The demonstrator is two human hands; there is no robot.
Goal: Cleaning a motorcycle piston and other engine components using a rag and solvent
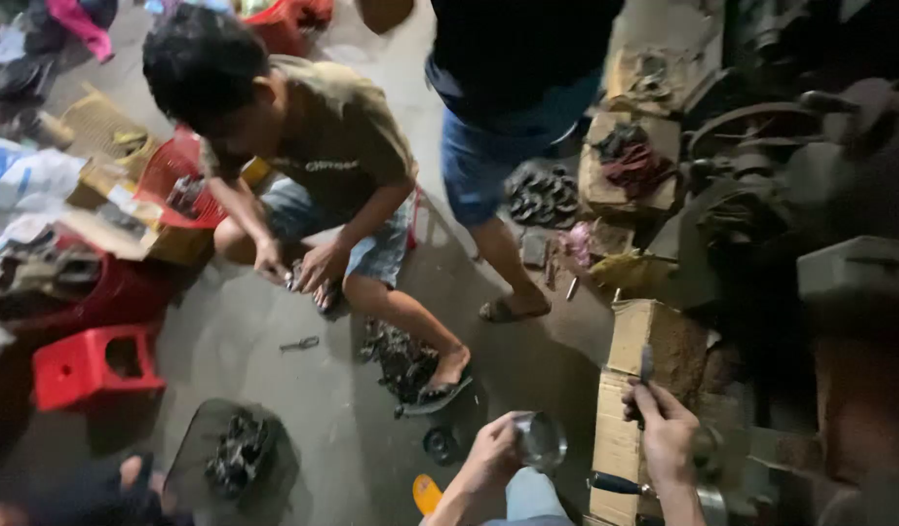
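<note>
Grey concrete floor [274, 390], scattered metal parts [401, 360]

Packaging, workshop floor:
1. Tall brown cardboard box [636, 390], upright, top flaps open, at the right side of the floor beside dark machinery; grimy, a pale label on its lower face.
2. Flat brown cardboard box [625, 166], worn, farther back on the right, rags piled on top.
3. Brown cardboard carton [167, 239], open, at the left side against a red basket.
4. White and blue plastic bag [20, 175], crumpled, at the left edge.
No signs or screens.
</note>
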